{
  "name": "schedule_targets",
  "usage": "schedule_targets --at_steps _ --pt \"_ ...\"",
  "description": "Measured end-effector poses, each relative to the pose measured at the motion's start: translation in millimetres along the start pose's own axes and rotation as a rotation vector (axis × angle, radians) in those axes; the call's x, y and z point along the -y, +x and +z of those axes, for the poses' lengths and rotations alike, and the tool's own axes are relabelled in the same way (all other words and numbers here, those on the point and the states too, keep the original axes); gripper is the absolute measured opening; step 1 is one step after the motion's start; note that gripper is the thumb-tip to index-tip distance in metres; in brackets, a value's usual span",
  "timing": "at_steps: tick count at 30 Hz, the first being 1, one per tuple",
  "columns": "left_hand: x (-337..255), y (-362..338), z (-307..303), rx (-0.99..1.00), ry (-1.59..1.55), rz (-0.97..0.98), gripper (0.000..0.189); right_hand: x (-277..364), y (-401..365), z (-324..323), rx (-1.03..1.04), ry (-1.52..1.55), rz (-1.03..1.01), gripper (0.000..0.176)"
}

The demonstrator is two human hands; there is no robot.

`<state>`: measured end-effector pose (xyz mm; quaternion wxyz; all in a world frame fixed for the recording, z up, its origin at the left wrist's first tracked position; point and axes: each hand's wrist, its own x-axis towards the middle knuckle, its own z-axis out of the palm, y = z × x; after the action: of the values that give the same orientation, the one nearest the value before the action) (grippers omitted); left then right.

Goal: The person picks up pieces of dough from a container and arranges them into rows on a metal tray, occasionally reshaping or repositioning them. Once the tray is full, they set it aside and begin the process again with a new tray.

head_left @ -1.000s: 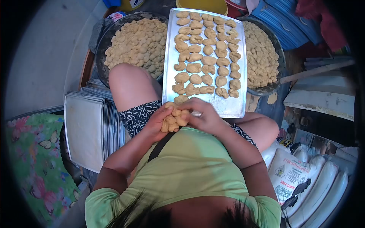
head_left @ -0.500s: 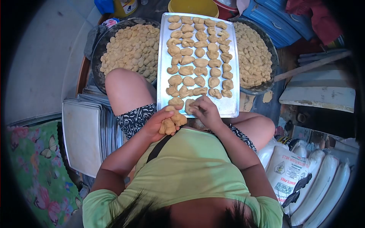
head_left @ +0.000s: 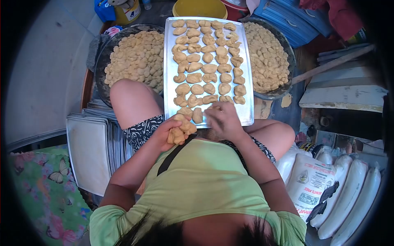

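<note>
My left hand [head_left: 164, 132] is wrapped round several soft tan dough pieces [head_left: 181, 130] at the near left corner of a metal baking tray [head_left: 248, 110]. The tray rests across my lap and bears rows of similar lumps. One short dough piece [head_left: 197, 115] lies in the nearest row, beside another lump at the left. Just right of that piece, my right hand [head_left: 225, 119] hovers over the near edge of the tray, apart from it. Motion smears its fingers, and I cannot make out whether anything is in them.
A wide dark basin of dough pieces [head_left: 135, 57] stands left of the tray, and another basin [head_left: 292, 61] stands right. A wooden handle [head_left: 334, 64] juts from the right one. Stacked trays [head_left: 88, 151] lean at my left; flour sacks [head_left: 312, 184] lie at my right.
My right hand has let go of the short dough piece in the nearest row and moved off it to the right. My left hand still holds its dough.
</note>
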<state>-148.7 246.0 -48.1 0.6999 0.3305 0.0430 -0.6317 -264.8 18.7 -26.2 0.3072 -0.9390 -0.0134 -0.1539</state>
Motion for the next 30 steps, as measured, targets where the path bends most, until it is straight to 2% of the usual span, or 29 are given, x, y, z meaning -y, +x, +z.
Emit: schedule_targets --at_steps 1,3,4,5,8,11,14,16,17,19,20,21,23,25,26,27,29,30 --pt "0.8 -3.9 -4.0 0.042 -0.060 0.014 0.042 4.9 3.1 4.1 -0.002 0.005 0.003 0.030" --pt "1.0 -7.4 -8.5 0.032 -0.104 0.012 0.043 14.2 8.7 14.9 0.132 -0.096 -0.142 0.033" --pt "0.0 -7.8 -9.7 0.026 -0.150 0.017 0.043 9.2 7.8 24.6 0.087 -0.159 -0.148 0.024" --pt "-1.2 -5.6 -10.3 0.027 -0.142 0.017 0.043 5.5 8.0 29.3 0.080 -0.159 -0.148 0.024" --pt "-1.4 -4.4 -11.0 -0.059 -0.089 0.025 0.046 1.9 9.1 37.4 0.006 -0.216 -0.065 0.023" --pt "-4.1 -10.5 -13.3 -0.117 -0.101 0.041 0.047 3.9 9.7 37.4 0.051 -0.230 -0.033 0.022" --pt "-6.9 -16.4 -14.0 -0.112 -0.118 0.057 0.045 21.6 19.2 23.3 0.135 -0.156 0.015 0.031" --pt "-5.3 -17.4 0.0 -0.008 -0.120 0.028 0.044 40.1 23.7 7.3 0.020 0.362 -0.014 0.031" --pt "-2.9 -16.2 10.1 -0.010 -0.119 0.021 0.044 45.3 22.9 1.9 0.017 0.365 -0.007 0.031" --pt "-1.7 -10.0 33.2 0.005 0.025 0.041 0.042 49.7 21.0 -6.5 0.246 0.628 0.115 0.034" --pt "-4.3 -6.6 41.2 0.056 0.007 0.018 0.033 39.0 17.5 -9.3 0.224 0.643 0.120 0.033" --pt "-2.9 -1.4 40.8 0.063 0.011 0.012 0.033 29.7 12.0 -11.8 0.217 0.638 0.124 0.033" --pt "2.0 8.8 37.1 0.143 0.075 -0.003 0.022 12.6 -0.7 -17.3 0.071 1.029 0.409 0.029" --pt "2.1 16.0 42.4 0.156 0.065 -0.050 0.017 -5.8 -12.8 -28.2 -0.081 1.068 0.619 0.022" --pt "5.1 20.7 42.6 0.142 0.068 -0.045 0.019 -11.5 -18.0 -27.6 -0.204 1.052 0.609 0.020" --pt "7.4 25.0 43.2 0.129 0.072 -0.039 0.020 -21.0 -24.3 -23.9 -0.207 1.051 0.609 0.020" --pt "10.3 29.7 45.2 0.099 0.057 -0.042 0.019 -41.1 -37.0 -15.3 -0.178 0.165 0.294 0.025" --pt "11.4 31.7 46.3 0.070 0.117 -0.033 0.019 -42.9 -36.7 -18.0 -0.051 -0.119 0.186 0.029"
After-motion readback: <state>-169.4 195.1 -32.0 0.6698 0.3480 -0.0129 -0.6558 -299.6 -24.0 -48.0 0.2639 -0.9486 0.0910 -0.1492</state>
